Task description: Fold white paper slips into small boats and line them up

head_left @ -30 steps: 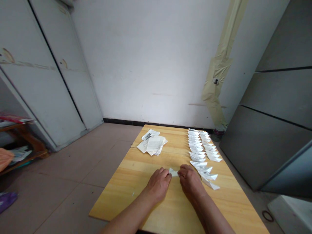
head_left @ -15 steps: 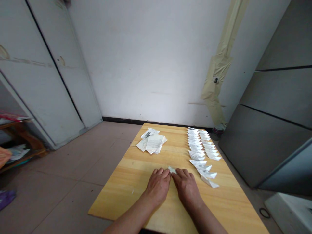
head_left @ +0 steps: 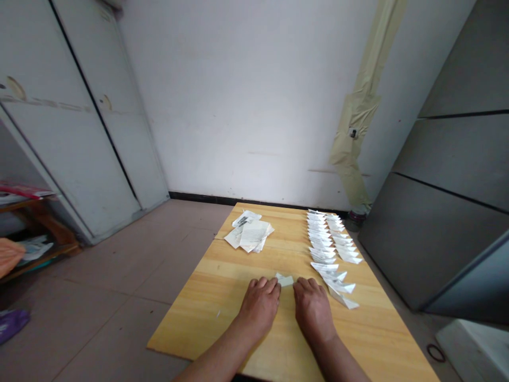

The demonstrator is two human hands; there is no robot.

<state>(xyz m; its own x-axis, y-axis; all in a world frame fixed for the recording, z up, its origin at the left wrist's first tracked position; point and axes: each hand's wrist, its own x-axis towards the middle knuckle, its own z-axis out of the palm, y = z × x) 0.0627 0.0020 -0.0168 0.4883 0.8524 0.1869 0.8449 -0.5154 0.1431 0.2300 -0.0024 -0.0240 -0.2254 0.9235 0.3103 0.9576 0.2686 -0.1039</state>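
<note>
My left hand [head_left: 260,306] and my right hand [head_left: 313,310] rest palms down on the wooden table [head_left: 191,323], one on each side of a small folded white paper [head_left: 284,280]. My fingertips are at or very close to its ends, and neither hand lifts it. Beyond my right hand, two rows of several folded paper pieces [head_left: 320,239] run toward the far edge. Loose printed paper sheets [head_left: 250,236] lie in a pile at the far left of the tabletop.
White cabinet doors [head_left: 75,138] stand to the left, with a low wooden shelf [head_left: 35,249] holding assorted items. A dark grey cabinet [head_left: 449,185] stands right of the table. A purple object [head_left: 12,324] and a dark rubber ring [head_left: 436,353] lie on the tiled floor [head_left: 99,276].
My hands have slid apart and no longer press together over the small paper. It now shows more fully between them and lies wider and flatter.
</note>
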